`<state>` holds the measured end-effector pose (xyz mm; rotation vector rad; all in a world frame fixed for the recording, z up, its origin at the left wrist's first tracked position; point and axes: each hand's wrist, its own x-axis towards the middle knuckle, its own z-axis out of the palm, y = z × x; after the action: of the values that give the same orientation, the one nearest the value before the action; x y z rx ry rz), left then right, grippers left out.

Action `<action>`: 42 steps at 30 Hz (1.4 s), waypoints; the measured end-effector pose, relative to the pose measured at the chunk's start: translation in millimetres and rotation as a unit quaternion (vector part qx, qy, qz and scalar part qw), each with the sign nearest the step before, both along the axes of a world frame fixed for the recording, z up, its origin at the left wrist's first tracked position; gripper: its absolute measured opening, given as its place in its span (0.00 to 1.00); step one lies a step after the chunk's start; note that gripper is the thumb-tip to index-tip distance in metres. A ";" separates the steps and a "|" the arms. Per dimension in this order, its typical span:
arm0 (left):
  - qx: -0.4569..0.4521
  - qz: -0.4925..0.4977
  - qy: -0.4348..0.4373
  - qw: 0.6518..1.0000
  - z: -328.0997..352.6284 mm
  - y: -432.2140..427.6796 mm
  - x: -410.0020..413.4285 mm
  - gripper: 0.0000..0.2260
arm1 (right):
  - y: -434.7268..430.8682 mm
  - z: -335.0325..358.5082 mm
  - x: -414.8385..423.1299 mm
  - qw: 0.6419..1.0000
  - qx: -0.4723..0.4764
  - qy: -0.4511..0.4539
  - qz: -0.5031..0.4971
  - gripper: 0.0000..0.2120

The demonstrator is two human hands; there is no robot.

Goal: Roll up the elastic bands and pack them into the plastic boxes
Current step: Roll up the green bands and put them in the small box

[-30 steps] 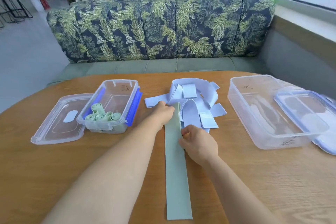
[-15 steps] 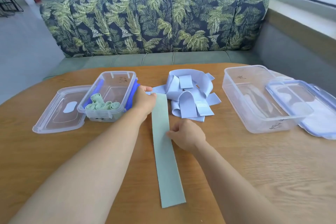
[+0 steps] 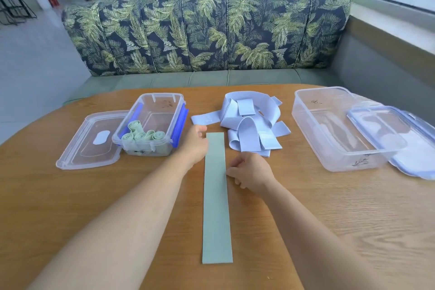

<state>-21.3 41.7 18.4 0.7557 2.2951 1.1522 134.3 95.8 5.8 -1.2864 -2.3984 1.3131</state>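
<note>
The green band is laid flat on the bench, in the middle, running from near to far, and it is not yet rolled. The left hand is placed at the band's far left corner with its fingers curled. The right hand is set against the band's right edge, also with curled fingers. It cannot be told whether the band is pinched by either hand or only touched. If the far end is turned over crooked, a slanted roll is likely to be made, and it may not fit well beside the others. The band looks stretchy, so a loose roll could spring open once it is let go. The pile of pale blue bands lies just beside the far end, so a loose strip could be caught up in the roll. The small box on the left is close to the left hand and could be bumped. A few rolled green bands are held in its near end, and room is left at its far end. Its lid is laid flat on the bench at its left. In the big box on the right nothing is seen. The big lid is leaned on that box's right side.
</note>
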 end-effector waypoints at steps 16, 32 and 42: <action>0.013 -0.081 0.090 0.993 -21.0 -130.4 63.3 0.10 | -39.7 3.4 48.9 0.994 0.045 0.087 0.048 0.12; 0.051 -0.061 0.083 0.993 -13.8 -162.9 106.9 0.07 | -88.6 4.6 96.4 0.985 0.057 0.144 0.078 0.06; 0.016 -0.263 0.203 0.943 -21.6 -180.1 116.7 0.04 | -101.2 -3.5 114.5 0.978 0.055 0.141 0.145 0.08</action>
<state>95.4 -138.4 -3.2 1.6272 2.1643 0.8381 248.8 -5.4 2.3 -0.6853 -2.4745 1.3050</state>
